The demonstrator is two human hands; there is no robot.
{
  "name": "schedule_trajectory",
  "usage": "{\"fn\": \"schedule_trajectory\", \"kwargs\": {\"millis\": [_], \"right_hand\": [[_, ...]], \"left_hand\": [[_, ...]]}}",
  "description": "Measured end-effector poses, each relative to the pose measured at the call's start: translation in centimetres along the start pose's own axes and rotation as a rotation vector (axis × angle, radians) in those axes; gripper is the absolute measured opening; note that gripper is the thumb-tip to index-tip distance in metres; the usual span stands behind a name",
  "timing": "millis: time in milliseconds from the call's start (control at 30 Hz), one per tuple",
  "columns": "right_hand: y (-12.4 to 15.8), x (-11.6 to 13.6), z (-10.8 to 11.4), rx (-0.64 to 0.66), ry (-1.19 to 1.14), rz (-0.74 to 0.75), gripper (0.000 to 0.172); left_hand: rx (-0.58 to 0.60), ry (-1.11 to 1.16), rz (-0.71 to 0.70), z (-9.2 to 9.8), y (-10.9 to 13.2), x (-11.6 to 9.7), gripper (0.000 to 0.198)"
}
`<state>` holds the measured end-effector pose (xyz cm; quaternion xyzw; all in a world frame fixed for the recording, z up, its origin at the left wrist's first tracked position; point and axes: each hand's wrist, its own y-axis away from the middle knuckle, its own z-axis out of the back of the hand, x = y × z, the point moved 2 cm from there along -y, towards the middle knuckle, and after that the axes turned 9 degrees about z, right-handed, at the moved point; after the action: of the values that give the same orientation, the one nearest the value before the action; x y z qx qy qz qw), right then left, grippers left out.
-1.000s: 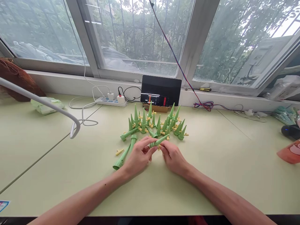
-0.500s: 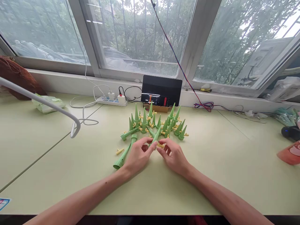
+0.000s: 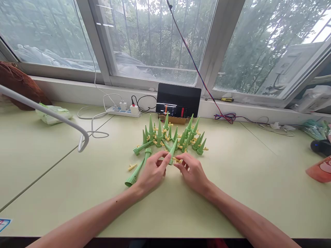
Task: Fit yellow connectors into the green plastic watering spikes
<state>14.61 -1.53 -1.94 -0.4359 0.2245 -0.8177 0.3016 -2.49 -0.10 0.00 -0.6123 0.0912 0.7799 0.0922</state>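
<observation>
My left hand [image 3: 152,171] pinches the base of a green plastic spike [image 3: 172,152] that points up and away. My right hand [image 3: 192,171] pinches a small yellow fitting [image 3: 177,160] at the spike's base. Just beyond both hands stands a cluster of upright green spikes with yellow fittings [image 3: 172,136]. Three bare green spikes [image 3: 137,169] lie flat to the left of my left hand, and a loose yellow fitting [image 3: 131,167] lies beside them.
A black tablet [image 3: 178,100] leans against the window sill behind the cluster. A power strip with cables [image 3: 121,111] lies left of it. A white lamp arm [image 3: 46,113] crosses the left side. A black mouse [image 3: 320,146] and an orange packet [image 3: 320,169] sit at the far right.
The held spike has swung from lying nearly level, tip to the right, to pointing up and away. My right hand has shifted to the yellow fitting at its base.
</observation>
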Motion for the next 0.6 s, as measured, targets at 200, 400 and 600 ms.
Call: {"fn": "schedule_trajectory", "kwargs": {"millis": [200,400,600], "right_hand": [[0.09,-0.19,0.01,-0.021,0.014,0.025,0.012],[0.29,-0.38,-0.07,-0.034,0.022,0.050,0.012],[0.35,-0.47,-0.13,-0.029,0.030,0.055,0.013]], "left_hand": [[0.017,0.015,0.004,0.02,-0.09,0.26,0.036],[0.036,-0.005,0.002,0.13,-0.12,0.51,0.036],[0.037,-0.007,-0.005,0.16,-0.16,0.49,0.034]]}}
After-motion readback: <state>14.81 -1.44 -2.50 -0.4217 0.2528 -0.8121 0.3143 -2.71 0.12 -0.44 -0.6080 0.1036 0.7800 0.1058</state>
